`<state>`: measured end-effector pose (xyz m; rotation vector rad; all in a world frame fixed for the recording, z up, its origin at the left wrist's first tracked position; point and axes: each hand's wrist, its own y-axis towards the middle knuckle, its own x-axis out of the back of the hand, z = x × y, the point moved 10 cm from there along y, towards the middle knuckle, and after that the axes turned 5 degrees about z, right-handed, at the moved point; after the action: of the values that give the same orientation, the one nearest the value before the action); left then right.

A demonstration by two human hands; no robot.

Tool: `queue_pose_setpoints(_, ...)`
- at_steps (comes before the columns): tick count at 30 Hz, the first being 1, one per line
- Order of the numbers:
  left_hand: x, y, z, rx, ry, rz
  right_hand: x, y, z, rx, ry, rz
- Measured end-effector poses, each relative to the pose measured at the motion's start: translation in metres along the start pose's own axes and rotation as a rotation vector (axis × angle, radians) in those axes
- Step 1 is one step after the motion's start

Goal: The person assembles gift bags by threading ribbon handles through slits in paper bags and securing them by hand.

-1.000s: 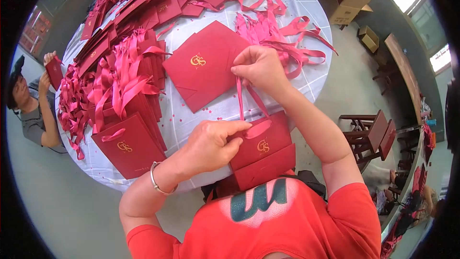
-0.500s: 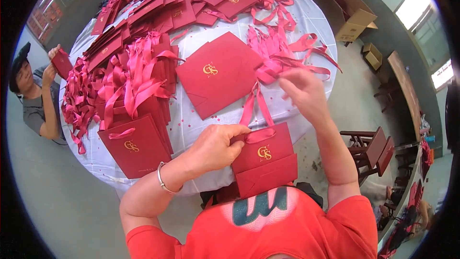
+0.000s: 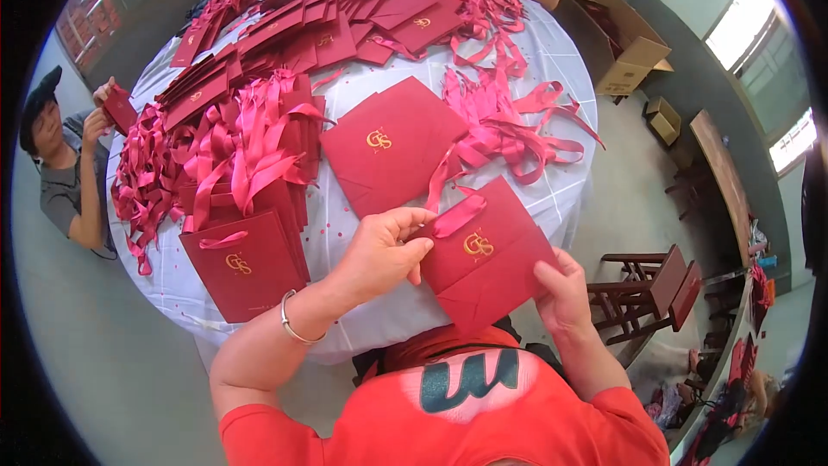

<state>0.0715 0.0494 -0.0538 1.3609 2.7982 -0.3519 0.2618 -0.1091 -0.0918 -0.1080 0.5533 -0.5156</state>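
The bag [image 3: 496, 263] was above the counter's [image 3: 358, 332] near right edge; the grip of the left hand [image 3: 385, 246] pinched its left side by the ribbon [image 3: 459, 217], the right hand [image 3: 565, 289] its right. Light, even pressure seemed best, avoiding creases.

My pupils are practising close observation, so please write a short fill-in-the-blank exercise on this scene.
1. The left hand and right hand hold one paper bag whose emblem is ____-coloured.
2. A silvery bracelet circles the ____ wrist.
3. The bag's handle is a pink ____.
4. The tablecloth is ____.
Missing words: gold; left; ribbon; white.
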Motion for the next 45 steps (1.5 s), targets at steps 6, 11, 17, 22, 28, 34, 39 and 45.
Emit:
queue_pose_setpoints(6,0.022,-0.015,-0.034,-0.410,0.129,-0.233,-0.049,0.006,0.129,0.705,-0.354,-0.026)
queue_pose_setpoints(11,0.039,-0.020,-0.044,-0.412,-0.103,-0.286,-0.166,-0.065,0.125,1.608,-1.465,0.368)
queue_pose_setpoints(17,0.046,-0.006,-0.031,-0.217,0.309,-0.266,-0.171,-0.056,0.037,1.455,-1.555,0.607)
queue_pose_setpoints(22,0.016,-0.030,-0.076,-0.577,1.045,-0.435,-0.178,-0.060,0.026,1.406,-1.520,0.690)
queue_pose_setpoints(28,-0.003,-0.025,-0.066,-0.595,1.209,-0.330,-0.187,-0.072,-0.009,1.281,-1.310,1.012)
queue_pose_setpoints(34,-0.010,-0.031,-0.065,-0.568,1.298,-0.368,-0.141,-0.013,0.060,1.128,-1.190,0.512)
queue_pose_setpoints(39,-0.006,-0.031,-0.070,-0.448,1.398,-0.446,-0.070,0.066,0.111,1.139,-1.376,-0.012)
queue_pose_setpoints(45,-0.019,-0.030,-0.072,-0.610,1.331,-0.342,-0.052,0.124,0.123,0.797,-1.683,-0.263)
